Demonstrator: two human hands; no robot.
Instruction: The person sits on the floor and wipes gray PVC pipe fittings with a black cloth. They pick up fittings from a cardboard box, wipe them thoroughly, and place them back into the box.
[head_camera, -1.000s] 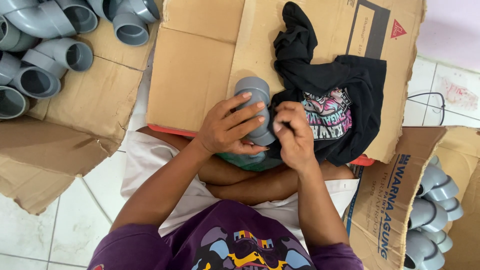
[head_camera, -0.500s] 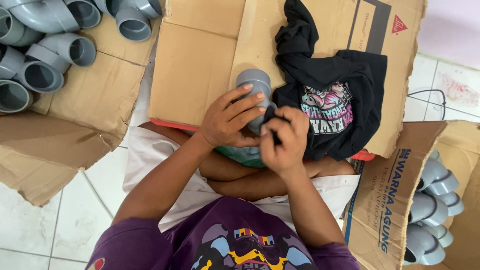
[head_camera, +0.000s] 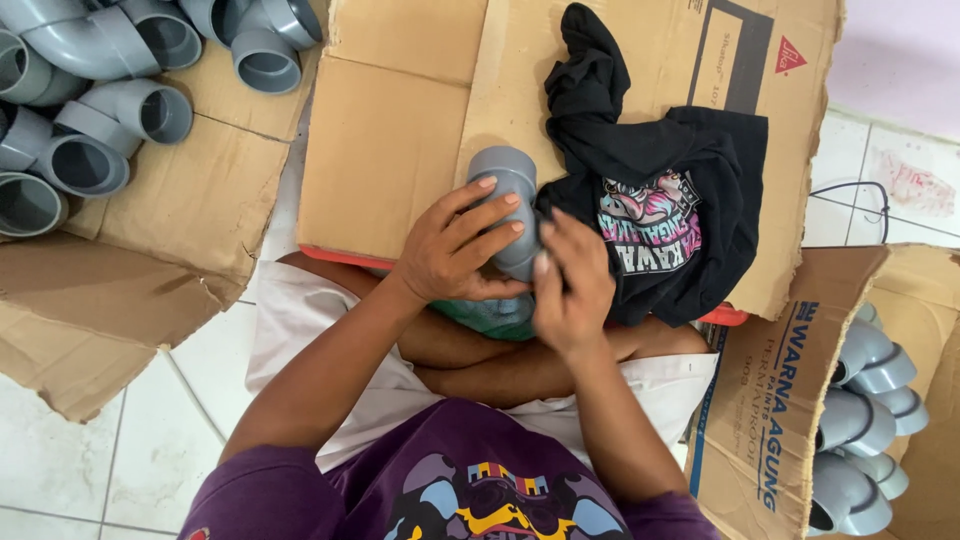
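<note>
two hands meet over one grey pipe elbow (head_camera: 508, 205), held above the person's crossed legs in front of a flattened sheet of cardboard (head_camera: 400, 130). the left hand (head_camera: 455, 255) has its fingers (head_camera: 490, 215) spread and curled over the elbow's outer bend, clamped firmly on it, thumb hidden underneath. the right hand (head_camera: 572, 290) presses against the elbow's lower end, its fingers drawn close together and pinching a fold of the black printed shirt (head_camera: 660, 210), which serves as a rag; the rest of that cloth trails away to the right across the cardboard. the work in hand looks like wiping the fitting clean. to do it well, i judge the left hand should keep its hold steady and turn the elbow a little at a time, so the cloth reaches the rim and the inside of the socket and not only the outer curve, and the right hand should keep a bunched pad of fabric under the fingertips so it does not slip off the smooth plastic. further out, a heap of grey pipe fittings (head_camera: 90, 90) lies at the upper left on more cardboard, and an open carton at the right (head_camera: 780, 400) holds other grey fittings (head_camera: 865, 400). white floor tiles (head_camera: 120, 450) show beneath.
</note>
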